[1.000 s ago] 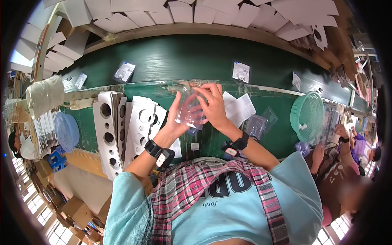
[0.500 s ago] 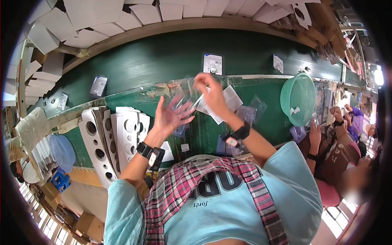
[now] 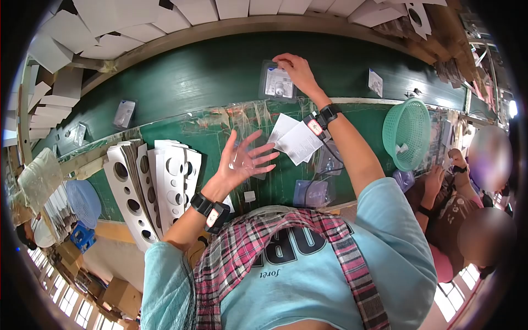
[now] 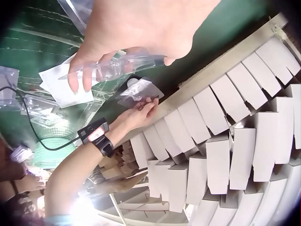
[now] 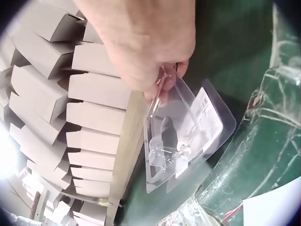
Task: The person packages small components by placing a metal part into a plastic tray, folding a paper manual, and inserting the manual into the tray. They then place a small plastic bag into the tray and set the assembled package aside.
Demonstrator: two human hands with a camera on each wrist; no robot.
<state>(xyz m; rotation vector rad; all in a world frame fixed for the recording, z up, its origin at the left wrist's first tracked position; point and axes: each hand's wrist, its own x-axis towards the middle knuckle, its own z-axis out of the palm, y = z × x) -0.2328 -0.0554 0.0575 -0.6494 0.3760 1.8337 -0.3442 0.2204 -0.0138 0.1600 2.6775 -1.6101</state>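
Observation:
The left hand (image 3: 237,166) is palm up with its fingers spread, carrying a clear plastic shell (image 3: 240,160); the left wrist view shows that shell (image 4: 115,69) lying across the fingers. Over the far green surface, the right hand (image 3: 300,72) is at a clear package with a printed card (image 3: 273,81). In the right wrist view the right hand's fingertips pinch the upper corner of a clear plastic shell (image 5: 159,165), tilted above the printed card (image 5: 209,115). Part of the pinching thumb and fingers is hidden behind the hand.
White printed sheets (image 3: 300,144) lie between the arms. A green basket (image 3: 408,135) stands at right; hole-punched white card stacks (image 3: 129,190) at left. More packages (image 3: 125,114) lie along the far strip. White boxes line the back; people sit at right.
The right hand has left the left hand's side and reached forward to the package on the far strip. The left hand has turned palm up, its fingers spread, with the clear shell still on it.

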